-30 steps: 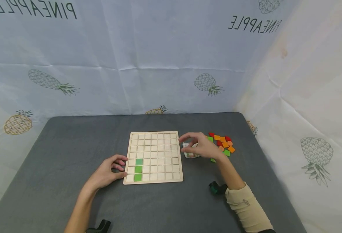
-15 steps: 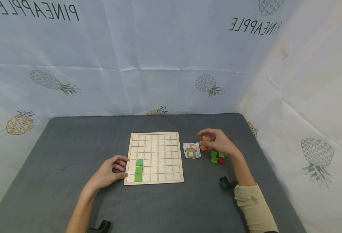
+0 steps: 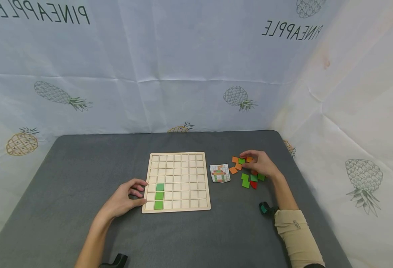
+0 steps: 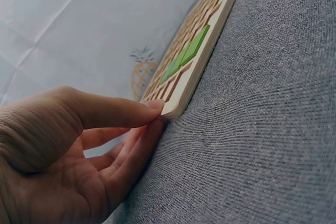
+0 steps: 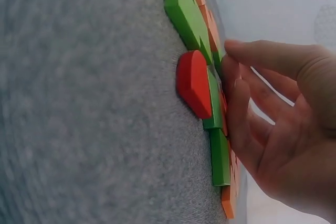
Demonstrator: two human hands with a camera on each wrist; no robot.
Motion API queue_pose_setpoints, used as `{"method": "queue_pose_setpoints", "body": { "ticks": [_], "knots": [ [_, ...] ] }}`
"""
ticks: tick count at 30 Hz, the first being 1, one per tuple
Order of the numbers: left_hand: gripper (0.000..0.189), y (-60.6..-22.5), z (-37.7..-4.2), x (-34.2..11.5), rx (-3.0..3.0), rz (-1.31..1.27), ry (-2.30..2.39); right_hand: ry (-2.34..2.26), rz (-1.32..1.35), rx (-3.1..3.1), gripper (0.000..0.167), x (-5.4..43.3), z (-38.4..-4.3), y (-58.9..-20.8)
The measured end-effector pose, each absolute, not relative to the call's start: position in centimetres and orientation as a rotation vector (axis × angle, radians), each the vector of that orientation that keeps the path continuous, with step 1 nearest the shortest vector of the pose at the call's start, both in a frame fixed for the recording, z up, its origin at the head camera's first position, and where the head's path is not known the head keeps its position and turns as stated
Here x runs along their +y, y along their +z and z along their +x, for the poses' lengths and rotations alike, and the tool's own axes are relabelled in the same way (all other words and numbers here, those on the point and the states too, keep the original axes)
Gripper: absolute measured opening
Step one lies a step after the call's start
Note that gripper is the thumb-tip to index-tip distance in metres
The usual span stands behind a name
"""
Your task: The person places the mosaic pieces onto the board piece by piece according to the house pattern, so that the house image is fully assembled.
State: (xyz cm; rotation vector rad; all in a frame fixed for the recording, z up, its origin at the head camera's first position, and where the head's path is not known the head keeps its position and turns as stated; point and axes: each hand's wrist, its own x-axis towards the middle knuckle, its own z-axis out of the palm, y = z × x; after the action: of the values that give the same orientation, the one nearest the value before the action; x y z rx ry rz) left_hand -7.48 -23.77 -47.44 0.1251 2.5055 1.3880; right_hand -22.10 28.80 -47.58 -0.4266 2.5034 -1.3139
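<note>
A light wooden grid board (image 3: 180, 182) lies on the dark table, with several green square tiles (image 3: 159, 195) set in one column near its lower left. My left hand (image 3: 126, 197) holds the board's left edge; in the left wrist view, its thumb lies over the corner. My right hand (image 3: 261, 163) is over a loose group of orange, green and red tiles, its thumb and index finger apart around an orange tile (image 3: 249, 159). In the right wrist view, a red round-edged piece (image 5: 193, 83) and green tiles (image 5: 186, 17) lie beside the fingertips. The hand covers some pieces.
A small pattern card (image 3: 220, 173) printed with a coloured grid lies between board and tiles. Dark wrist-camera parts (image 3: 267, 208) show beside the right forearm. A pale pineapple-print cloth (image 3: 183, 67) hangs behind the table and at its sides.
My right hand has moved right, away from the board's edge and over the loose tiles, uncovering the card and the left-hand orange tiles. My left hand and the board stay put.
</note>
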Motion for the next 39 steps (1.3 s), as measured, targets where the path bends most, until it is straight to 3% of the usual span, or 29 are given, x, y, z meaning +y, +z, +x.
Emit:
{"method": "queue_pose_setpoints", "body": {
  "ticks": [21,39],
  "knots": [
    [0.055,-47.38,-7.69,-23.70,2.497,0.107,1.406,-1.191,-0.320,2.677,0.037,28.52,-22.47,-47.89],
    [0.056,-47.47,-7.52,-23.78,2.493,0.107,1.397,-1.161,-0.384,2.711,0.037,28.84,-21.79,-48.03]
  ]
}}
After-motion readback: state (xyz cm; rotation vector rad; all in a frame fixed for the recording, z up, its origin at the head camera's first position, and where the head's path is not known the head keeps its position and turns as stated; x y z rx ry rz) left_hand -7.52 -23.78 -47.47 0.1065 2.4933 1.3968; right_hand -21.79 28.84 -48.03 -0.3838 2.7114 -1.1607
